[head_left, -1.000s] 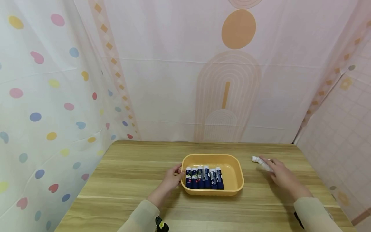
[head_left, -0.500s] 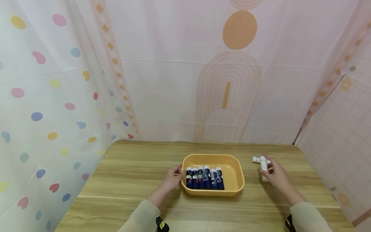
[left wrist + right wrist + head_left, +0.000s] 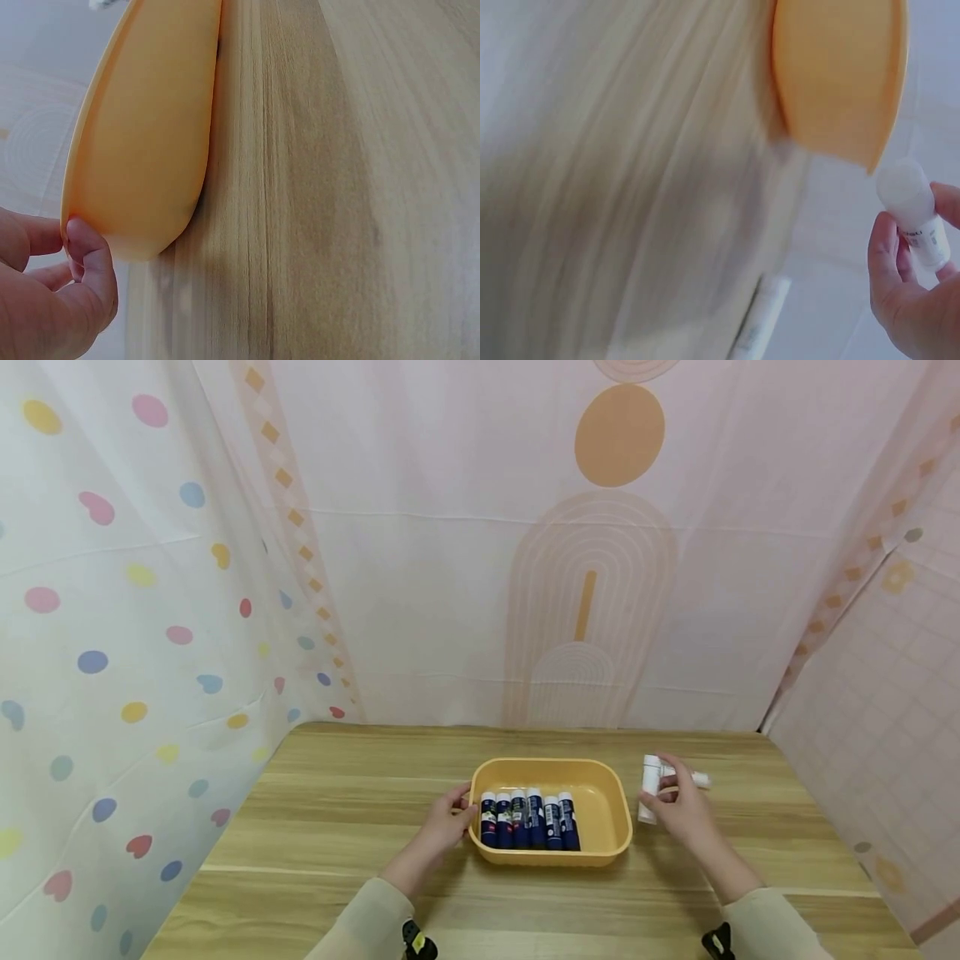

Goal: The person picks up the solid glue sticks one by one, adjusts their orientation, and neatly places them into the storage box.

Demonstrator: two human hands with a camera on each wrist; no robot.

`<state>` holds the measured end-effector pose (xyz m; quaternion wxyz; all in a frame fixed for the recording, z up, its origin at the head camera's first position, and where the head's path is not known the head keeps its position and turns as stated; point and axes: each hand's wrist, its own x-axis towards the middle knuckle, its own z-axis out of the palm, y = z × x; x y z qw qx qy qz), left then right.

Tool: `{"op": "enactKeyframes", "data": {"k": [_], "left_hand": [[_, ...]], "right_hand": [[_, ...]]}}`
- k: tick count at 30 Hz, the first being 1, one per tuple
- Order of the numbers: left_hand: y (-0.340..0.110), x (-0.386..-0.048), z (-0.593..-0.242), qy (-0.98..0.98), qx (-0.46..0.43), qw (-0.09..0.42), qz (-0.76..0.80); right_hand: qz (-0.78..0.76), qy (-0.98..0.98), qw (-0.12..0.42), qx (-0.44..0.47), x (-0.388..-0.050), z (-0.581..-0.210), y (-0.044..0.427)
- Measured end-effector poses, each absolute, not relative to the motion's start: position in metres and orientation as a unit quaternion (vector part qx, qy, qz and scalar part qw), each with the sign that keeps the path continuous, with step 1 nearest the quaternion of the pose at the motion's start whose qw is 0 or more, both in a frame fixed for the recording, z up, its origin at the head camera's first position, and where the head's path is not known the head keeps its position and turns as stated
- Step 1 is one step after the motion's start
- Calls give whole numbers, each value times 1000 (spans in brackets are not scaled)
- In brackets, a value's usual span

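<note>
A yellow plastic tray [image 3: 604,827] sits mid-table, with several dark blue glue sticks [image 3: 521,821] with white ends lined up at its left. My left hand [image 3: 444,822] pinches the tray's left rim between thumb and fingers, also plain in the left wrist view. Just right of the tray, my right hand [image 3: 688,810] grips a white glue stick [image 3: 649,779] between thumb and fingers, held roughly upright above the table. In the right wrist view small print shows on the held stick [image 3: 909,193]. A second white stick [image 3: 699,778] lies behind the right hand, partly hidden by it.
The wooden table [image 3: 360,777] ends at a hung, patterned curtain [image 3: 420,610] at the back. More cloth hangs at left and right. Inside the tray, bare floor shows right of the blue sticks.
My right hand has picked up one white glue stick, turned it upright and carried it left toward the tray. The other white stick stays behind. The left hand and tray have not moved.
</note>
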<state>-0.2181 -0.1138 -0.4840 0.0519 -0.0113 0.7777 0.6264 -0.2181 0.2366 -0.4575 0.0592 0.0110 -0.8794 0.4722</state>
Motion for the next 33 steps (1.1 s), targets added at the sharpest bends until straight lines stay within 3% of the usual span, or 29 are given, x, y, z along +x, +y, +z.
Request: {"op": "enactKeyframes", "data": {"k": [5, 8, 33], "left_hand": [[-113, -219, -485, 781, -19, 54, 622], [-113, -218, -485, 784, -18, 52, 618], [-114, -220, -488, 783, -8, 43, 620]], "right_hand": [[461, -879, 110, 52, -217, -456, 211], [462, -877, 114, 62, -215, -456, 196], [311, -950, -25, 0, -222, -474, 136]]}}
